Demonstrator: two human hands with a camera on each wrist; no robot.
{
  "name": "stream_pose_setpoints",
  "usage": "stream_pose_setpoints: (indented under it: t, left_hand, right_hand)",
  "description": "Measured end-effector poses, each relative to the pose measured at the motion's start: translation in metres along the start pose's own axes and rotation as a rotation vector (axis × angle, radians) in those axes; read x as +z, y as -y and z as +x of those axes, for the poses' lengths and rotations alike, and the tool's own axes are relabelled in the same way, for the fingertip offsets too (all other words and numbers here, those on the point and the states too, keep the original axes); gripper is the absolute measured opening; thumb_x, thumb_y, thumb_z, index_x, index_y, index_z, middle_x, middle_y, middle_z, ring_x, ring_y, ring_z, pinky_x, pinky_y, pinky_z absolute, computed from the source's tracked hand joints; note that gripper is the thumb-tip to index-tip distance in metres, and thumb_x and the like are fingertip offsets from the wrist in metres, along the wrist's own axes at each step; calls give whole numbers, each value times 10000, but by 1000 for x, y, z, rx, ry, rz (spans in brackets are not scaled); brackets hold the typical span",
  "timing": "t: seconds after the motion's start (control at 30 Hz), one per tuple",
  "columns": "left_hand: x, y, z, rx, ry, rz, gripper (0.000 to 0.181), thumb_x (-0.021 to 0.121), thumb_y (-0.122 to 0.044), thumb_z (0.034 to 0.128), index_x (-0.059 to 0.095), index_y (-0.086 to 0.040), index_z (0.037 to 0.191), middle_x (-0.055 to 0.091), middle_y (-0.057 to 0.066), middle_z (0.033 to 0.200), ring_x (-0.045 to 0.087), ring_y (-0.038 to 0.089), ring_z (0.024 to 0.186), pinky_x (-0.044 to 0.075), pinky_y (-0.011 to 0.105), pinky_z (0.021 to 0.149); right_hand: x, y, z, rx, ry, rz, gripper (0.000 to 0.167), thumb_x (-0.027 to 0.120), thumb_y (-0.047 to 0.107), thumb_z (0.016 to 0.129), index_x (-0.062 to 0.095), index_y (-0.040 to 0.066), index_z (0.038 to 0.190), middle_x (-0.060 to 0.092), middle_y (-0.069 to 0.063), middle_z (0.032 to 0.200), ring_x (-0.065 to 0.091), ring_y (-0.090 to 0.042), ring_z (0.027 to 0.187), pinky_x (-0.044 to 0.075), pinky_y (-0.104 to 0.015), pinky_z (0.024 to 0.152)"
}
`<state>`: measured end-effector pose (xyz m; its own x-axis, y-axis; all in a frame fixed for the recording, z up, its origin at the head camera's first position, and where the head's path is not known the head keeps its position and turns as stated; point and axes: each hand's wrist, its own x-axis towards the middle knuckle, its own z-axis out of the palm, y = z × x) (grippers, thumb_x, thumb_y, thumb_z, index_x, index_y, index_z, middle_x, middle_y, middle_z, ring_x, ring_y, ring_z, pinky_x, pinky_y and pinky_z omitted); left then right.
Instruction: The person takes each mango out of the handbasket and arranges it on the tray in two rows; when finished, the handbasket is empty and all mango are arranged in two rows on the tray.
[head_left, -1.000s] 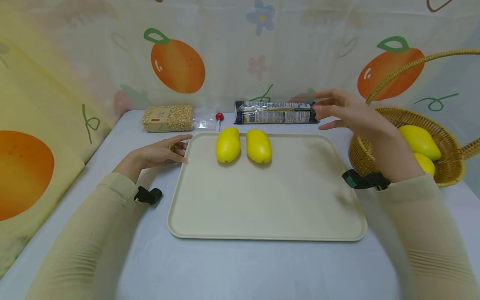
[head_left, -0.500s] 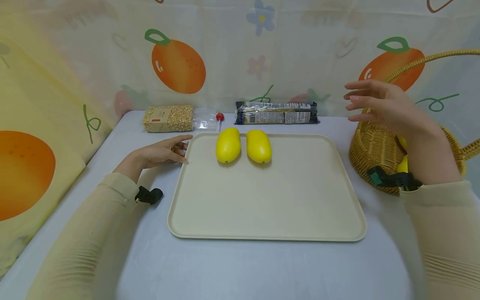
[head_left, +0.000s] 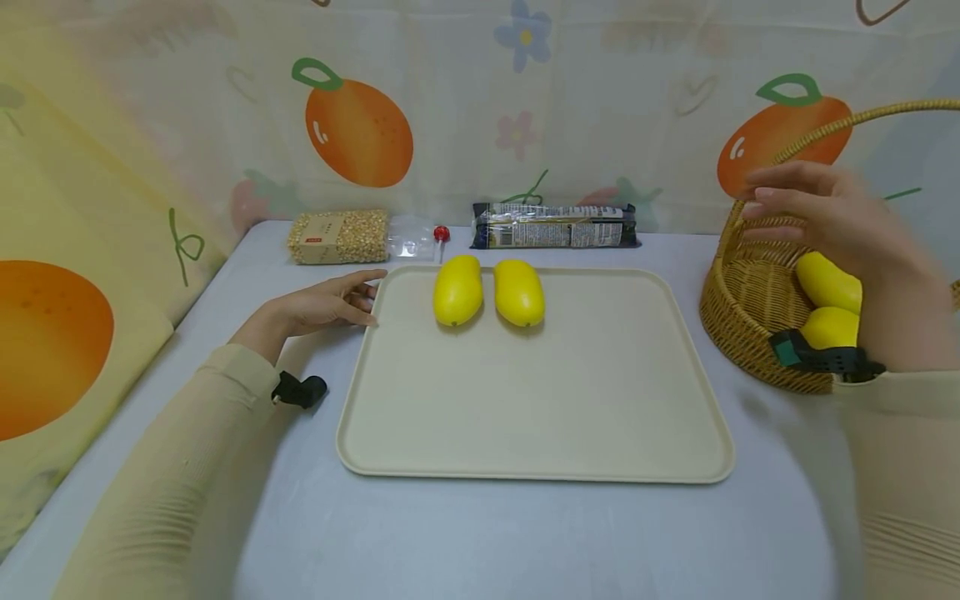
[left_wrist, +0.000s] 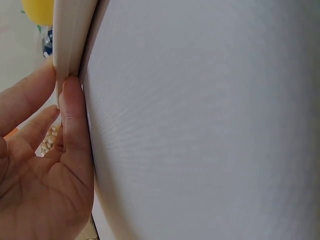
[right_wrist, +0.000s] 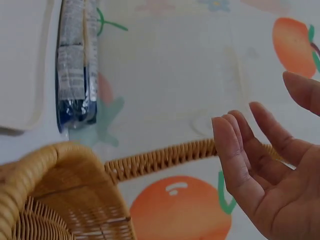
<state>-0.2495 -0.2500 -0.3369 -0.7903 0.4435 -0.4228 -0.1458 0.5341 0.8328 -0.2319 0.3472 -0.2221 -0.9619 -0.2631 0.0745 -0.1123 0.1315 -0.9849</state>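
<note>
My left hand (head_left: 318, 307) is at the left rim of the beige tray (head_left: 532, 400). In the left wrist view, the thumb and a fingertip pinch the tray's edge low over the cloth. Two yellow mangoes lie apart near the tray's back rim, a left mango (head_left: 457, 292) and a right mango (head_left: 519, 293). Over the wicker basket (head_left: 738, 333) my right hand (head_left: 847, 221) is raised, blurred, fingers loosely bent and holding nothing. Partly hidden behind its wrist, two more mangoes sit inside, an upper mango (head_left: 825, 279) and a lower mango (head_left: 828, 327).
Behind the tray lie a clear bag of corn kernels (head_left: 341, 236), a red lollipop (head_left: 442, 235) and a dark printed packet (head_left: 555, 225). The basket's tall handle (head_left: 885, 109) arches up at the right. A fruit-patterned curtain (head_left: 622, 100) hangs at the back.
My right hand has moved right, from beside the dark packet to over the basket, bringing the mangoes inside partly into view. The left hand and the tray have stayed put.
</note>
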Motion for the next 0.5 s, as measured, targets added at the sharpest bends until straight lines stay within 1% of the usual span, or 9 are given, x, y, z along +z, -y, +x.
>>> stream_pose_setpoints:
  t: [0.07,0.13,0.23,0.27,0.37,0.47,0.5]
  left_hand:
    - [0,0,0,-1,1,-1,851,613,-36,938,101,-193,1599,290,79,1301,389,150,1072,433,180,853]
    - [0,0,0,0,1,-2,854,615,-36,937,99,-193,1600,292,80,1303,391,152,1073,433,182,855]
    - [-1,1,1,0,1,-3,857,618,-37,935,100,-195,1600,297,83,1307,393,156,1074,433,186,856]
    - [-1,1,1,1,0,-2,857,618,-38,935,101,-195,1600,299,84,1309,394,157,1075,433,187,856]
    - [-1,2,1,3,0,2,854,619,-42,935,105,-194,1599,304,89,1315,395,159,1079,434,188,857]
    - [-1,2,1,6,-1,4,852,622,-45,934,110,-196,1598,310,91,1319,394,161,1083,435,190,859]
    - [-1,2,1,6,-1,4,852,623,-46,934,111,-197,1598,312,90,1317,393,161,1084,435,190,861]
  right_hand:
    - [-7,-3,-2,-7,-8,33,268,549,37,985,602,78,1244,663,18,1138,719,-101,902,588,-228,722]
    - [-14,-7,-2,3,-44,32,279,570,48,976,593,79,1252,635,33,1162,716,-82,904,586,-218,715]
    - [-26,-12,-3,38,-118,-6,308,607,106,965,556,116,1269,594,63,1169,687,-59,892,580,-201,693]
    - [-29,-14,-4,53,-144,-39,324,614,139,965,536,138,1280,574,81,1168,672,-46,889,575,-189,686]
    - [-39,-19,-5,93,-211,-84,410,624,209,959,466,171,1336,535,109,1155,642,-25,882,564,-169,669]
    - [-46,-24,-7,128,-269,-83,482,646,250,942,435,183,1370,518,129,1145,633,-11,873,553,-150,661]
    - [-48,-26,-7,140,-291,-64,500,669,259,925,443,187,1365,523,128,1136,633,-14,863,552,-149,654]
